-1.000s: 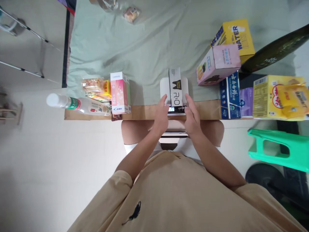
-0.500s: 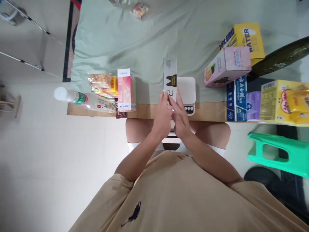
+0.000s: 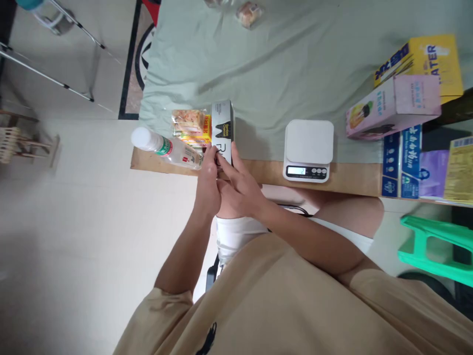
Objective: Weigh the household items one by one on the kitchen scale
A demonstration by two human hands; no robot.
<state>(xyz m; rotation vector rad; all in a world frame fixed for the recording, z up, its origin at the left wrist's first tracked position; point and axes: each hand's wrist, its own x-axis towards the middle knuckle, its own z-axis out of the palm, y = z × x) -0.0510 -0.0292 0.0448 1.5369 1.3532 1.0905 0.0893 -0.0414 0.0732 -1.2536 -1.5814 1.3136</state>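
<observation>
A grey and black bamboo charcoal toothpaste box (image 3: 222,123) stands close to the snack packets at the table's left front edge. My left hand (image 3: 210,182) grips its lower left side, and my right hand (image 3: 240,185) closes on its near right part, fingers stretched along it. The two hands touch each other. White kitchen scales (image 3: 309,143) stand to the right with a lit display (image 3: 296,170). Left of the box lie snack packets (image 3: 190,125) and a clear plastic bottle (image 3: 166,148) with a white cap. Whatever is under the toothpaste box is hidden.
At the right stand a pink box (image 3: 395,106), a yellow box (image 3: 449,64), a blue box (image 3: 401,162) and a purple packet (image 3: 432,172). A small wrapped snack (image 3: 249,15) lies at the far side. A green stool (image 3: 436,251) is below right.
Both hands have carried the toothpaste box left, off the scales to the snack packets. The pink box there is now out of sight behind or beneath it. The view has shifted left.
</observation>
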